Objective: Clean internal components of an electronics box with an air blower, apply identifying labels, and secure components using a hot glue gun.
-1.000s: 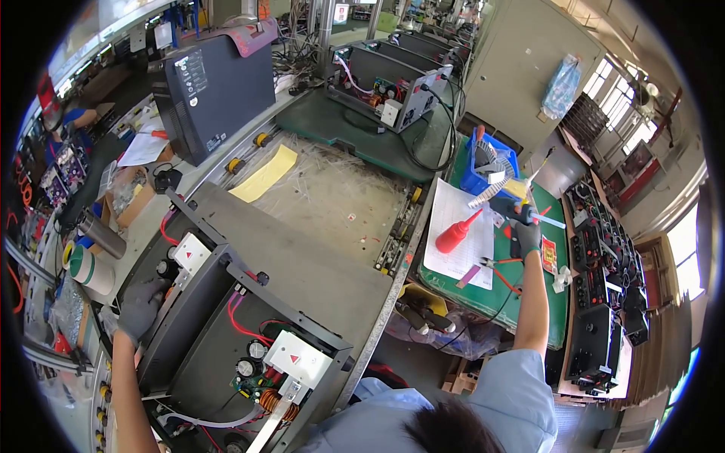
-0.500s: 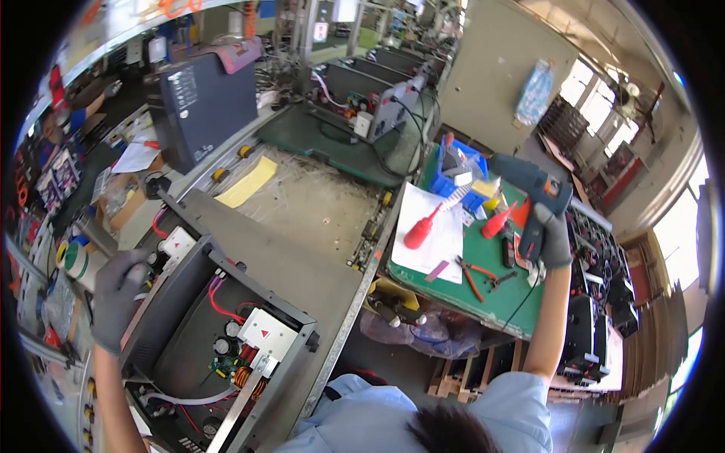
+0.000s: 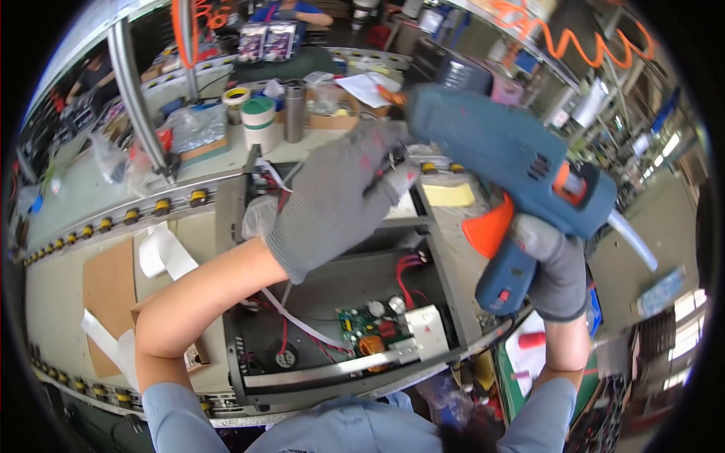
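My right hand (image 3: 555,268), in a grey glove, is wrapped around the handle of a blue hot glue gun (image 3: 491,140) with an orange trigger. A whitish glue stick (image 3: 633,240) pokes out of its rear. My left hand (image 3: 332,192), also gloved, is by the gun's nozzle end, thumb and fingers pinched around something small and dark that I cannot make out. Below both hands lies an open dark metal case (image 3: 317,264). Inside it are a green circuit board (image 3: 355,323), red wires, a white plate (image 3: 427,332) and a silver metal bar (image 3: 325,371).
Roller conveyor rails (image 3: 132,217) run along the bench. A brown cardboard sheet (image 3: 109,287) and white strips (image 3: 162,253) lie left of the case. Behind stand a green-lidded container (image 3: 259,124) and a metal flask (image 3: 294,113). A co-worker (image 3: 302,15) is across the bench.
My view has turned left. The glue gun, in my right hand, has come from the green side table to above the case. My left hand has moved to its nozzle end, fingers pinched.
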Action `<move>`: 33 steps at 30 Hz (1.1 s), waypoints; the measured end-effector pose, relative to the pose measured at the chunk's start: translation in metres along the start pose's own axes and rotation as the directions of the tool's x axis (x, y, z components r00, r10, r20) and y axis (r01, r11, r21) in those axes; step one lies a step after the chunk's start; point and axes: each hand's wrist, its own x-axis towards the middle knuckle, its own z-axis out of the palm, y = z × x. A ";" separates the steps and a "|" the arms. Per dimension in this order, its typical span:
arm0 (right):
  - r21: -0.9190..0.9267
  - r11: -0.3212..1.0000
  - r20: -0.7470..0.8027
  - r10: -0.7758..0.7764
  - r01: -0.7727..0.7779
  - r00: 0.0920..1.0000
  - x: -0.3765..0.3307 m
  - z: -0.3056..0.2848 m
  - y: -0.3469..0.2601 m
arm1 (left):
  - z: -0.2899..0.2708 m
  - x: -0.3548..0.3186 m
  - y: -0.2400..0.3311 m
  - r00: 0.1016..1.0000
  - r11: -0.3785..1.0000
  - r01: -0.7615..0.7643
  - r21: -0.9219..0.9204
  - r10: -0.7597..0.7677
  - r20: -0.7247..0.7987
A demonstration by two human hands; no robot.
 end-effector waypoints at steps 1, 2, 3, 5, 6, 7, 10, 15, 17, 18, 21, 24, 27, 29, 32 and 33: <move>0.136 0.987 0.093 -0.102 0.089 0.990 0.019 0.017 0.001 | -0.006 0.002 -0.013 0.996 0.998 0.067 -0.021 -0.068 -0.059; 0.162 0.977 0.210 -0.169 0.136 0.963 0.038 0.030 0.000 | -0.013 0.007 -0.030 0.992 0.998 0.065 0.013 -0.064 -0.111; 0.199 0.966 0.316 -0.221 0.164 0.923 0.056 0.041 0.001 | -0.017 0.011 -0.047 0.986 0.996 0.069 0.053 -0.060 -0.155; 0.033 0.944 0.436 -0.310 0.329 0.845 0.092 0.059 0.008 | -0.014 0.012 -0.072 0.973 0.988 0.149 0.046 -0.138 -0.182; -0.027 0.933 0.489 -0.301 0.359 0.819 0.099 0.063 0.014 | -0.011 0.010 -0.083 0.953 0.964 0.264 0.013 -0.259 -0.158; 0.013 0.947 0.549 -0.274 0.320 0.789 0.106 0.066 0.020 | -0.008 0.008 -0.093 0.955 0.971 0.238 0.036 -0.227 -0.192; -0.078 0.981 0.514 -0.111 0.176 0.851 0.131 0.059 0.035 | 0.000 -0.009 -0.121 0.969 0.935 0.172 0.310 -0.217 0.119; -0.484 0.875 0.378 0.202 0.007 0.904 0.159 0.034 0.047 | 0.011 -0.034 -0.172 0.805 0.856 0.240 0.457 -0.439 0.400; -0.558 0.825 0.453 0.212 0.090 0.866 0.164 0.037 0.052 | 0.020 -0.042 -0.185 0.692 0.840 0.171 0.516 -0.475 0.544; -0.674 0.726 0.455 0.266 0.134 0.849 0.165 0.040 0.054 | 0.026 -0.044 -0.189 0.676 0.838 0.176 0.516 -0.484 0.556; -0.737 0.670 0.432 0.372 0.085 0.822 0.167 0.054 0.057 | 0.042 -0.040 -0.197 0.839 0.938 -0.016 0.347 -0.176 0.515; -0.796 0.605 0.373 0.480 0.008 0.794 0.168 0.061 0.056 | 0.063 -0.021 -0.198 0.742 0.967 -0.105 0.231 -0.078 0.666; -0.751 0.659 0.351 0.433 -0.026 0.831 0.166 0.056 0.060 | 0.081 -0.005 -0.193 0.571 0.910 -0.191 0.368 -0.202 0.796; -0.760 0.650 0.361 0.395 0.021 0.845 0.163 0.046 0.067 | 0.086 -0.002 -0.193 0.569 0.921 -0.147 0.362 -0.221 0.792; -0.727 0.686 0.373 0.354 0.032 0.858 0.160 0.031 0.080 | 0.093 -0.003 -0.197 0.469 0.922 0.061 0.383 -0.365 0.804; -0.749 0.662 0.341 0.350 0.027 0.873 0.159 0.027 0.083 | 0.094 -0.004 -0.200 0.511 0.935 0.023 0.354 -0.315 0.799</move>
